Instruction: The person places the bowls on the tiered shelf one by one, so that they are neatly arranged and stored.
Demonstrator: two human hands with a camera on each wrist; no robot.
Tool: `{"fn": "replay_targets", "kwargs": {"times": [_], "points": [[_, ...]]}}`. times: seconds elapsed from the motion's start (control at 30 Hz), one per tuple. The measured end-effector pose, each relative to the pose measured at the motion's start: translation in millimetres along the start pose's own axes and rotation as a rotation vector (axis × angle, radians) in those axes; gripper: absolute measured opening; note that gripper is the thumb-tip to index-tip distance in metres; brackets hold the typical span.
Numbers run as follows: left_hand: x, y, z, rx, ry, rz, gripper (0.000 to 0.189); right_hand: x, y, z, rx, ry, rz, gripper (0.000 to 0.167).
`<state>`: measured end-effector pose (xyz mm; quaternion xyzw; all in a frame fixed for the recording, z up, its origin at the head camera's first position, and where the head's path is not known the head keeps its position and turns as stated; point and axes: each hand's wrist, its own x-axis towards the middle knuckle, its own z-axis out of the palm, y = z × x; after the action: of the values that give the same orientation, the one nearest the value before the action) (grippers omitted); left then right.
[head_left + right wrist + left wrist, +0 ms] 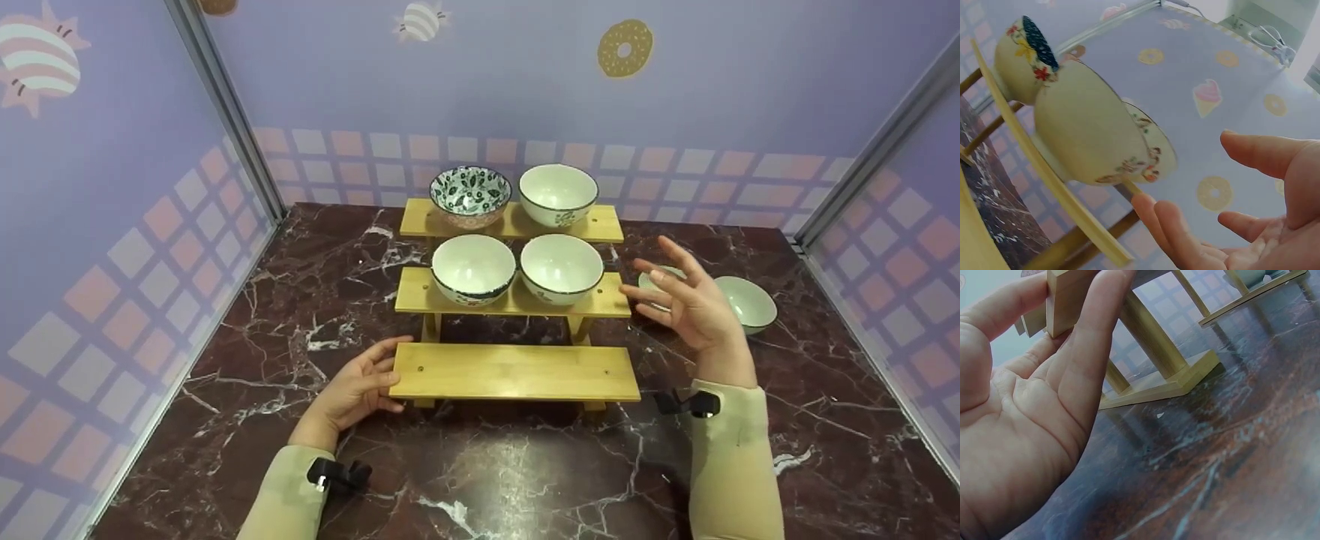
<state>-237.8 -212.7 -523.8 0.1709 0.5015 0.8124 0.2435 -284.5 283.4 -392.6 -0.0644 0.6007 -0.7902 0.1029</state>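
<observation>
A three-tier wooden stand point(517, 373) stands on the table. My left hand point(356, 390) holds the left end of its lowest board, thumb at the front; the left wrist view shows the fingers around the board end point(1064, 301). On the top tier sit a dark leaf-patterned bowl point(471, 193) and a white bowl point(559, 196). The middle tier bears a white bowl with a blue band outside point(474, 268) and another white bowl point(562, 268). My right hand point(697, 307), fingers spread and holding nothing, hovers beside the middle tier's right end, close to the bowls point(1089, 124).
Right of the stand, a pale bowl point(752, 304) rests on the dark marbled table point(510, 465). Another bowl point(651, 283) is partly hidden behind my right hand. Patterned walls point(465, 90) enclose the table at the back and both sides.
</observation>
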Motion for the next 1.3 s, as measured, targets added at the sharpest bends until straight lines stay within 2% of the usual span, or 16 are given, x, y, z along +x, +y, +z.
{"fn": "replay_targets", "kwargs": {"times": [0.2,0.5,0.7,0.8,0.93,1.13,1.3], "points": [[0.1,1.7,0.9,0.017,0.013,-0.007,0.061,-9.5,-9,-21,0.053,0.056,-0.047,0.067],[-1.0,0.4,-0.2,0.011,0.013,-0.009,0.061,-24.3,-18,-52,0.179,0.197,-0.065,0.077],[-0.1,0.0,-0.2,0.015,0.011,-0.007,0.061,-34.0,-21,-74,0.338,0.340,-0.096,0.081],[0.0,0.3,0.0,0.017,0.007,-0.008,0.061,-38.4,-22,-84,0.376,0.433,-0.117,0.085],[-0.2,1.0,0.4,0.016,0.008,-0.010,0.060,-42.9,-20,-99,0.369,0.567,-0.096,0.088],[-0.7,1.5,1.0,0.009,0.006,-0.007,0.060,-42.2,-13,-117,0.242,0.797,0.007,0.088],[-1.0,1.7,1.6,0.002,0.006,-0.007,0.061,-39.7,-1,-130,0.128,0.880,0.108,0.089]]}}
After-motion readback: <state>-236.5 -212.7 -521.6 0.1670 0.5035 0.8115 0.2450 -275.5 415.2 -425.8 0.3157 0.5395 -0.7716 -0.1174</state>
